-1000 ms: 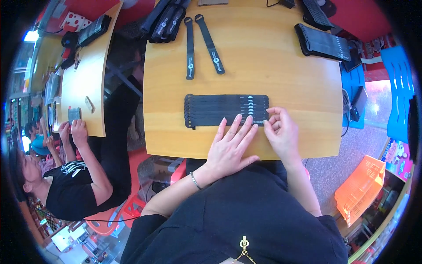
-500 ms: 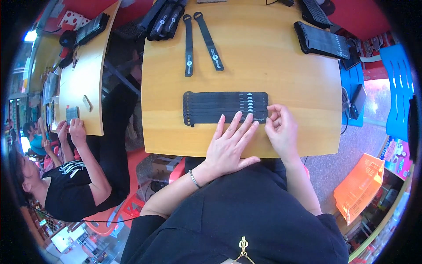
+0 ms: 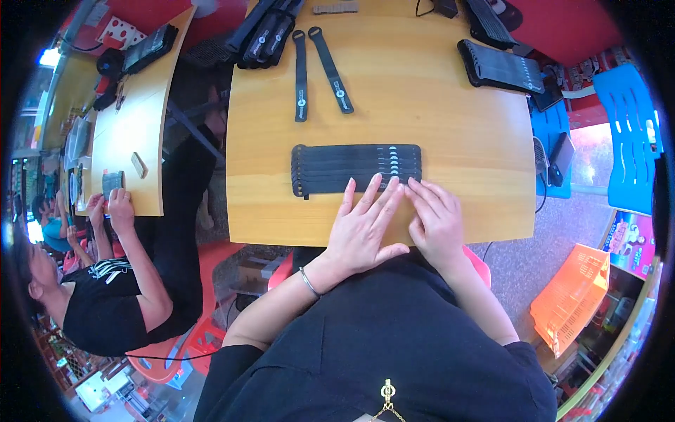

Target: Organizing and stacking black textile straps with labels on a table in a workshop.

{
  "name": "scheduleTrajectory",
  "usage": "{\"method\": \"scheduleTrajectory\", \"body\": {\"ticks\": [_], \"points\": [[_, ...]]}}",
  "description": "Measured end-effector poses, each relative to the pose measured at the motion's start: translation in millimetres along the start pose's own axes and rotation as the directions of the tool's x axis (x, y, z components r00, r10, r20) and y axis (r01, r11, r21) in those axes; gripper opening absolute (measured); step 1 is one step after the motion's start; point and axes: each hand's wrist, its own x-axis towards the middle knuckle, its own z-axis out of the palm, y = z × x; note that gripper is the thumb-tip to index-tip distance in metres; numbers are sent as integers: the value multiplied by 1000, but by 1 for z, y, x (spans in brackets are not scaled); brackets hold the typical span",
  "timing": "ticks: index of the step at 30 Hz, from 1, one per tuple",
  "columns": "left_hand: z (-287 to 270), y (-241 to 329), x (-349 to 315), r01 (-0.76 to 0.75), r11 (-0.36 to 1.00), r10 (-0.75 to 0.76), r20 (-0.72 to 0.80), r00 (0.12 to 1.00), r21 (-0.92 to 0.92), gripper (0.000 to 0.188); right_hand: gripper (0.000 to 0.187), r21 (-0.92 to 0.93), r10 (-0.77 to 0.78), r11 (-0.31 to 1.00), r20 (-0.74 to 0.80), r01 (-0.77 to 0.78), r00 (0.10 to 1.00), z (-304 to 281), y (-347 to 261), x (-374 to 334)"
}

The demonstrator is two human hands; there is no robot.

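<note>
The row of straps (image 3: 356, 169) is black with small pale marks near its right end, lying on a light orange-brown wooden table (image 3: 450, 105). Two loose straps (image 3: 316, 70) are black with small white round marks. Chair (image 3: 626, 133) is bright blue, crate (image 3: 573, 295) orange, the wearer's top (image 3: 380, 352) black, wrist bangle (image 3: 308, 282) silver.

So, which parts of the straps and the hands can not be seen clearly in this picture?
- Row of black straps, head view: its near edge is covered by the fingertips of the left hand and right hand.
- The palms and any grip: hidden, only the backs of the hands show.
- Pile of straps at the far table edge: cut off by the picture's top rim.
- Marks on the two loose straps: too small.
</note>
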Motion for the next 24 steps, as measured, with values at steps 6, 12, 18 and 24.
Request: {"method": "scheduleTrajectory", "body": {"ticks": [6, 12, 18, 24], "points": [[1, 2, -1, -7, 999, 8, -23, 1000, 31, 94, 38, -57, 49, 997, -37, -51, 998, 2, 6, -10], [-1, 2, 0, 5, 1000, -4, -37, 999, 25, 100, 33, -139, -22, 990, -50, 15, 998, 4, 3, -6], [-2, -2, -5, 12, 1000, -11, -26, 1000, 19, 97, 30, -183, 9, 983, -33, -15, 999, 5, 2, -7], [-16, -21, -32, 148, 985, -146, -29, 989, 83, 98, 31, -177, 30, 984, -32, -35, 999, 4, 1, -7]]}}
